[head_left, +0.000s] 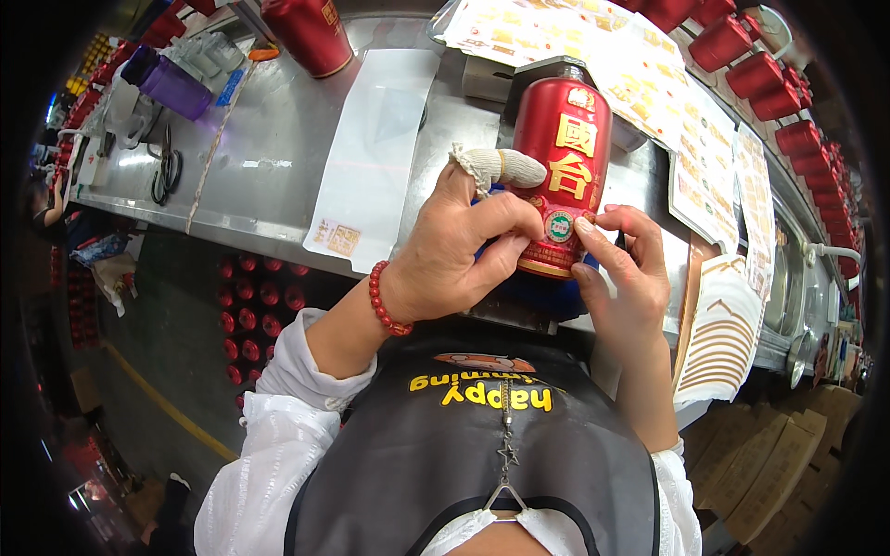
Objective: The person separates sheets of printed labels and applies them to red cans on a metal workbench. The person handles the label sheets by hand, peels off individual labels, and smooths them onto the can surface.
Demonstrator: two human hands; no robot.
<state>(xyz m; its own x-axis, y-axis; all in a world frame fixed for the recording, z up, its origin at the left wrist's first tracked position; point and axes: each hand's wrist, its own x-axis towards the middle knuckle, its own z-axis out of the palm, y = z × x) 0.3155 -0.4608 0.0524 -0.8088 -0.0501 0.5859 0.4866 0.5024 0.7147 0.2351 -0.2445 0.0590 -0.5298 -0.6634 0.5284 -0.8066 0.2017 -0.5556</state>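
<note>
A red bottle (593, 116) with raised gold characters lies tilted on a dark blue support in front of me. On its lower part sits a label (559, 227) with a round green and white emblem. My left hand (454, 232) is closed, thumb and a bent finger pinching at the label's left edge; its index finger, in a white knitted finger cover (510, 168), rests against the bottle. My right hand (630, 264) is closed too, with its fingertips pressed at the label's right edge.
A white backing sheet (366, 139) lies left of the bottle on the metal table (264, 176). Sheets of gold stickers (547, 32) cover the far right. Another red bottle (311, 37), a purple bottle (171, 83) and black scissors (165, 167) are at the left. Red bottles (250, 320) stand below the edge.
</note>
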